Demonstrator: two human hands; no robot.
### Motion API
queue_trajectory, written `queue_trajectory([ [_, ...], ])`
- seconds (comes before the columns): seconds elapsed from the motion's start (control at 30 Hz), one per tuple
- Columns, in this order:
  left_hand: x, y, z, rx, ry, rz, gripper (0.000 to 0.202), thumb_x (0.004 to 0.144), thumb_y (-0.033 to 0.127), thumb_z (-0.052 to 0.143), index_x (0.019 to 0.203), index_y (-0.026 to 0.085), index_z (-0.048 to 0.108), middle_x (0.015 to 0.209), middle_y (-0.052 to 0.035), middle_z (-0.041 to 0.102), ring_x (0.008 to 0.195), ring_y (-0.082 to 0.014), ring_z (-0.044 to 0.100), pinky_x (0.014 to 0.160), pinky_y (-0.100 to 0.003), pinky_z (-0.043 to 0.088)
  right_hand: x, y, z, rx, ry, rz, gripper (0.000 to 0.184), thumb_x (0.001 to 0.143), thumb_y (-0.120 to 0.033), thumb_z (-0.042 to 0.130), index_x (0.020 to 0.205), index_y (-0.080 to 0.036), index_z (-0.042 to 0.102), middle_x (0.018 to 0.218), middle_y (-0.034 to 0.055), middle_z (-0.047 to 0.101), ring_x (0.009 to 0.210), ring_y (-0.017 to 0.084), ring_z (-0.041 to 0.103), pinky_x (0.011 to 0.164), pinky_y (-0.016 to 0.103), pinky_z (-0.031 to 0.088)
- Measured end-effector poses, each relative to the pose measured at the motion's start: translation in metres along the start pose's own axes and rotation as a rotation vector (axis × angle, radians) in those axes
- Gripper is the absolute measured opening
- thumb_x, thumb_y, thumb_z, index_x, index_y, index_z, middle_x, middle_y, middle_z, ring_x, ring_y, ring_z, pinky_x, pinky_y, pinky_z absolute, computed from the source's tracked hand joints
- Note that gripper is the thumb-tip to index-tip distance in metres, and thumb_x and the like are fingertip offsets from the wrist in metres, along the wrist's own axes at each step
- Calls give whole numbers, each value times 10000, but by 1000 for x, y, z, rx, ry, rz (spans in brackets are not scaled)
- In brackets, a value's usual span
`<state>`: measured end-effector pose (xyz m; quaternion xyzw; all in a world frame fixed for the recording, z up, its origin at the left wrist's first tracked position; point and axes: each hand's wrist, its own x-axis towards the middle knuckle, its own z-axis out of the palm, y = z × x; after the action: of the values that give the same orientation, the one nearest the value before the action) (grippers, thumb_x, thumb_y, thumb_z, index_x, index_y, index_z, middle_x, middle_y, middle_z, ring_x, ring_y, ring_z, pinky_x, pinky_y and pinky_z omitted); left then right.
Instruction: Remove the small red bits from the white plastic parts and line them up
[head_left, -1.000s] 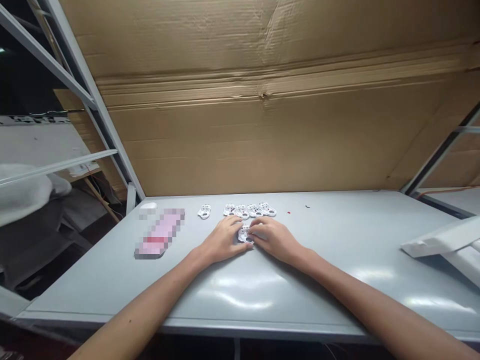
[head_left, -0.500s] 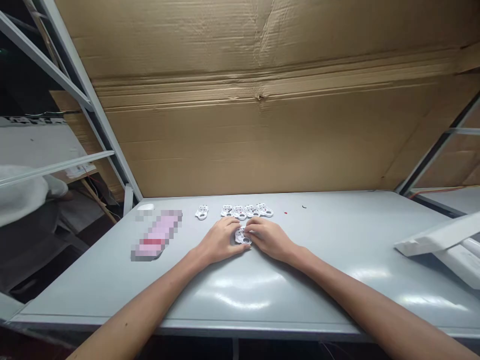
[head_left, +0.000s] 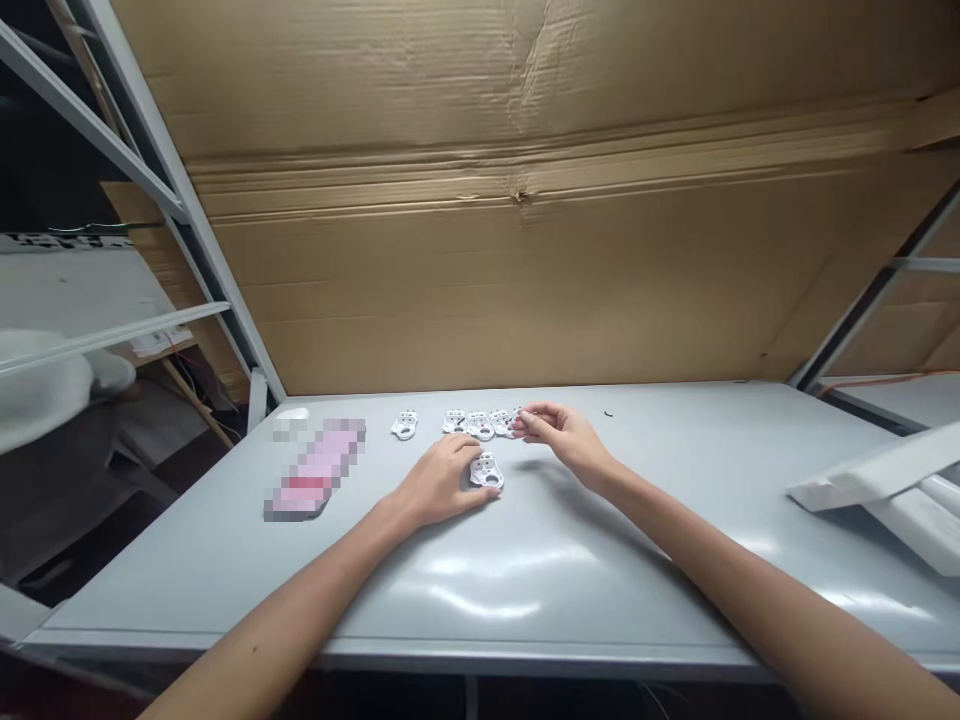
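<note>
White plastic piece (head_left: 486,470) is lying on the grey table (head_left: 637,560), and the left hand (head_left: 441,482) is resting open just beside it, not gripping. The right hand (head_left: 561,436) is pinching at the end of a row of similar pieces (head_left: 480,425); whether it is holding one cannot be seen.

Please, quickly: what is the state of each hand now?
Left hand: open, flat beside a white plastic part, holding nothing.
Right hand: half closed at the row's end part; cannot tell if holding.
</note>
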<state>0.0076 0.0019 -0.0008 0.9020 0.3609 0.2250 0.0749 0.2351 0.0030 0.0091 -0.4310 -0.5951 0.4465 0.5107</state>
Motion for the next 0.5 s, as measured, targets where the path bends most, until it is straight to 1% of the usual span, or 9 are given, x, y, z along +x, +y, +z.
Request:
queue_trajectory([
  [0.07, 0, 0, 0, -7, -2, 14, 451, 812, 424, 735, 1166, 160, 645, 1244, -145, 624, 1201, -308, 557, 1028, -421, 458, 1, 0, -2, 154, -7, 132, 212, 855, -342, 672, 995, -184, 648, 998, 96, 723, 945, 209, 697, 952, 393, 539],
  [0.17, 0, -1, -1, -4, -7, 25, 430, 822, 426, 724, 1159, 169, 650, 1245, -142, 625, 1208, -310, 552, 1029, -420, 456, 0, 5, -1, 308, -73, 283, 190, 849, -235, 660, 1036, -206, 645, 1051, 99, 718, 995, 204, 696, 996, 377, 533],
  [0.27, 0, -2, -1, -11, -10, 33, 411, 824, 425, 721, 1136, 165, 655, 1216, -138, 634, 1177, -305, 564, 1008, -417, 468, 0, 11, 4, 382, -143, 343, 165, 853, -141, 593, 990, -220, 638, 1093, 103, 712, 1105, 222, 667, 1037, 382, 520],
  [0.33, 0, -2, -1, -23, -9, 37, 408, 830, 430, 713, 1135, 166, 650, 1197, -135, 638, 1148, -298, 576, 986, -416, 479, 1, 14, 7, 404, -168, 361, 204, 855, -78, 519, 953, -223, 625, 1107, 107, 710, 1178, 225, 633, 1071, 390, 496],
  [0.43, 0, -2, -1, -24, -14, 36, 400, 842, 437, 699, 1143, 180, 638, 1195, -125, 637, 1136, -292, 576, 974, -419, 483, 2, 13, 8, 485, -139, 404, 299, 804, 16, 454, 949, -199, 603, 1125, 122, 697, 1212, 213, 613, 1092, 366, 478],
  [0.5, 0, -1, -2, -9, -23, 37, 383, 850, 436, 693, 1129, 180, 636, 1194, -121, 637, 1140, -290, 570, 978, -420, 480, 2, 10, 8, 588, -91, 458, 319, 778, 40, 452, 982, -161, 592, 1152, 149, 678, 1200, 207, 622, 1077, 326, 488],
])
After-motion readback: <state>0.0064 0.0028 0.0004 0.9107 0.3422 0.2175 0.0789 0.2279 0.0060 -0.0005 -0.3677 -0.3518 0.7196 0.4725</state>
